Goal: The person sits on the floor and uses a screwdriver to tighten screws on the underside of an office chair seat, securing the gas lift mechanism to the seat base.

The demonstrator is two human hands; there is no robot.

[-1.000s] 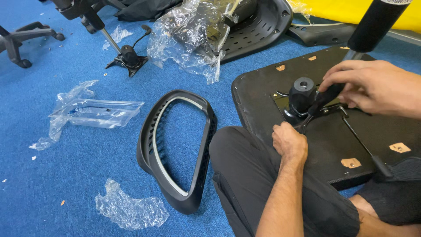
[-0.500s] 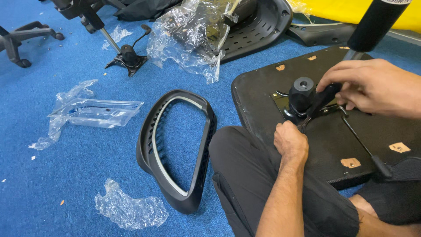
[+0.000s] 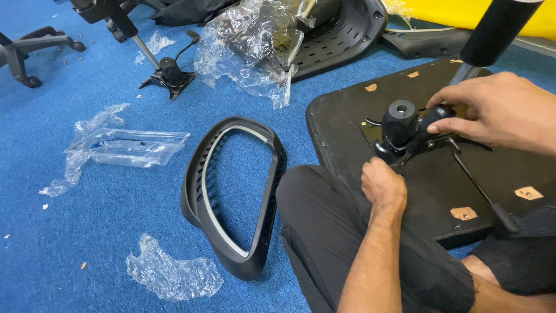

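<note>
black seat base (image 3: 347,124), matte, metal mechanism (image 3: 399,124) at its centre | right hand (image 3: 498,110) clamped on black lever knob (image 3: 434,113) | left hand (image 3: 382,185) closed at mechanism plate edge

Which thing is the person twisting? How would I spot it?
Find the flat black seat base on the blue carpet. A metal plate sits at its middle, and the right hand grips a black-handled tool there, beside a stubby black cylinder.

Black chair mechanism (image 3: 401,124) (on upturned seat)
</note>
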